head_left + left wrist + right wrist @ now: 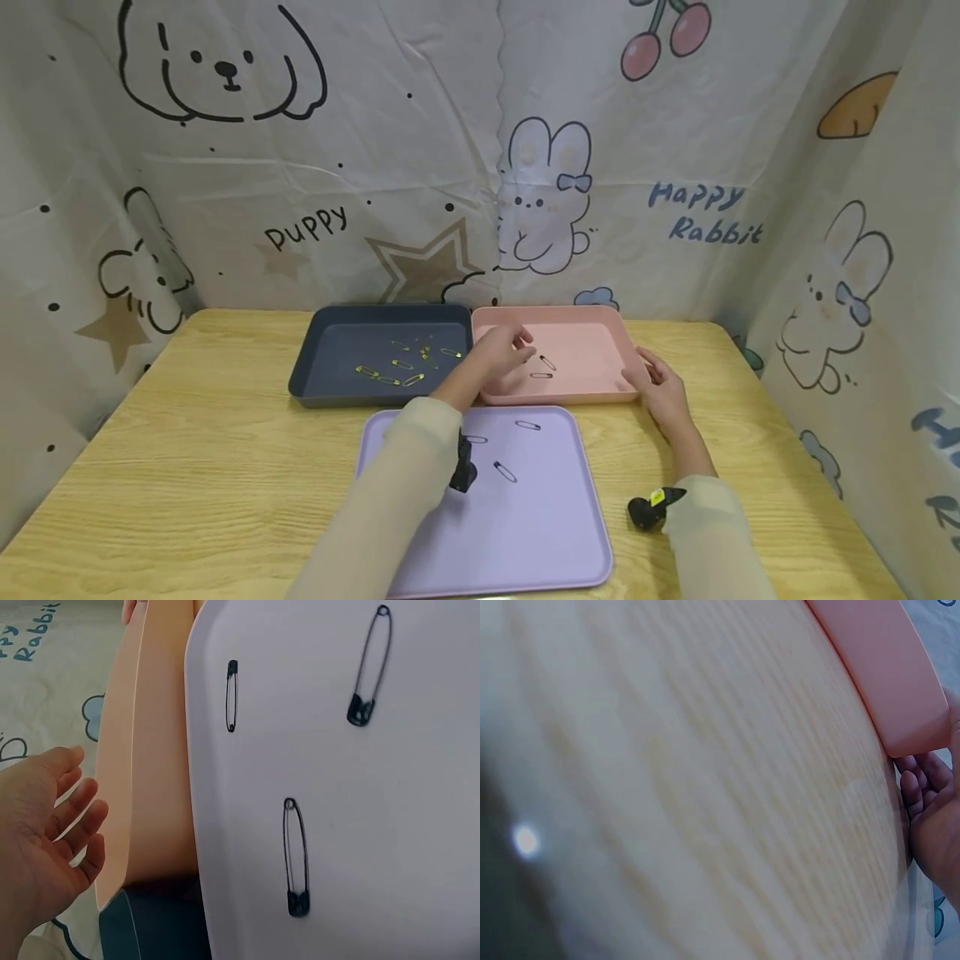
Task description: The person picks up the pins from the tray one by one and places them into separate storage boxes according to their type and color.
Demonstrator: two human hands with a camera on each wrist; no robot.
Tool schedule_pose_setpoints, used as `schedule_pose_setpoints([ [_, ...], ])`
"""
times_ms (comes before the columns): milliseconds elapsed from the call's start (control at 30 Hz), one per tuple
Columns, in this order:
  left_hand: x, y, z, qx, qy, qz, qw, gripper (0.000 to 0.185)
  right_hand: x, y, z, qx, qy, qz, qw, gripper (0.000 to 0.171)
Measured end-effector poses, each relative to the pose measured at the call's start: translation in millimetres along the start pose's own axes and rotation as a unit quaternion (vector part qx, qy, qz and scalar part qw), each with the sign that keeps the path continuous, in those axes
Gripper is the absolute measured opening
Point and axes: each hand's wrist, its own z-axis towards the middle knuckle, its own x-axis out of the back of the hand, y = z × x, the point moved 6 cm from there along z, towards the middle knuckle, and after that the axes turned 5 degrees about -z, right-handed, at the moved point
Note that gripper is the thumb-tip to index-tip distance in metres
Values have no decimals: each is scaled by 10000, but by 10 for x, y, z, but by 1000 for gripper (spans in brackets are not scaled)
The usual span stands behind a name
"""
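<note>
At the far left of the wooden table (187, 433) sits the dark blue tray (315, 367), holding a scatter of gold safety pins (397, 364) on its floor. Just right of it, edge to edge, stands the pink tray (592, 333), and in front of both lies the lilac tray (555, 533).

The left hand (501, 350) reaches over the near left part of the pink tray. In the left wrist view its fingers (79, 806) are spread and relaxed, gripping nothing. 2 dark safety pins lie on the pink tray's floor: 1 pin (548, 362) just right of the fingertips, close but apart from them, and the other pin (541, 376) a little nearer the front wall, below and to the right of the hand.

On the lilac tray 3 more dark safety pins (505, 472) lie apart from one another, all closed; the left forearm crosses above the tray's left part, near the leftmost of them.

Further right, the right hand (660, 387) rests against the pink tray's near right corner. Its fingers (922, 780) curl lightly against the tray's outer wall, touching it; whether they truly grip it cannot be told. No pin is near this hand
</note>
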Motion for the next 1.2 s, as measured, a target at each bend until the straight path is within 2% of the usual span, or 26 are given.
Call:
schedule_pose_setpoints([
  [167,14,-8,-67,-211,-71,126,9997,27,-8,6,-4,85,2,-75,9999,70],
  [367,79,-31,-140,-433,38,226,9988,27,-14,7,-3,179,-6,57,9998,68],
  [567,164,-29,-246,-740,61,55,9972,24,-13,9,-10,88,-28,23,10000,69],
  [667,198,-54,-305,-713,31,-42,9974,21,-12,4,-14,77,-33,-17,10000,70],
  [967,274,-116,-462,-704,-135,114,9974,25,-5,14,-6,80,-9,-13,10000,70],
  [1200,310,-253,-597,-519,-248,184,9982,28,-20,-3,5,192,50,18,9998,68],
])
